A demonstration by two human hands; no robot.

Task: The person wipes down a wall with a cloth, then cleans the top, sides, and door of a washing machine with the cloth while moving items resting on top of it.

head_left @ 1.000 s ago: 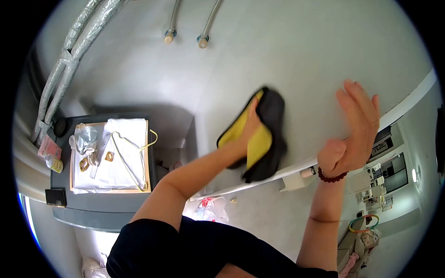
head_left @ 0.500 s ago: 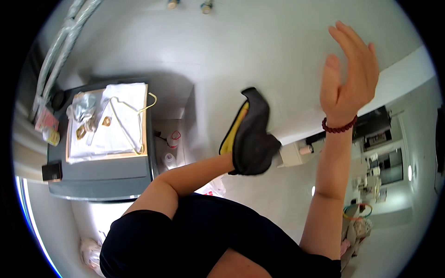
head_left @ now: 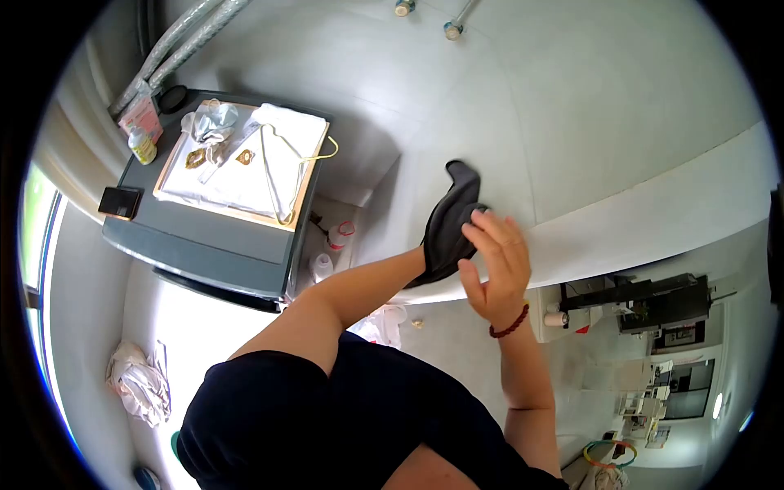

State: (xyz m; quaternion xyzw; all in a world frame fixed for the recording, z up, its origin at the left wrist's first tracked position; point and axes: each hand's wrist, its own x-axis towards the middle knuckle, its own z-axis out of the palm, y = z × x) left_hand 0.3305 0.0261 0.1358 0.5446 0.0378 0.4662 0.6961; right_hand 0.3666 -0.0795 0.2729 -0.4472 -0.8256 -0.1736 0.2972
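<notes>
My left forearm (head_left: 371, 282) reaches forward, and my left hand is hidden inside a dark, soft cloth piece (head_left: 447, 233), so its fingers do not show. The piece covers the hand down to the wrist and tapers to a curved tip at the top. My right hand (head_left: 500, 265) has its fingers apart and holds nothing. It overlaps the right side of the dark cloth in the view; whether the fingertips touch it I cannot tell. A dark red bead bracelet (head_left: 510, 320) circles the right wrist.
To the left stands a grey cabinet (head_left: 208, 241) bearing a board with white cloth (head_left: 229, 196), a yellow hanger (head_left: 269, 175), a phone (head_left: 120, 202) and a bottle (head_left: 142, 147). Bottles (head_left: 322, 265) and a plastic bag (head_left: 380, 325) are on the floor. A white ledge (head_left: 621, 220) runs right.
My right hand has come down and left to the dark cloth. The cloth on my left hand has turned, and its yellow inside no longer shows. The camera view has shifted.
</notes>
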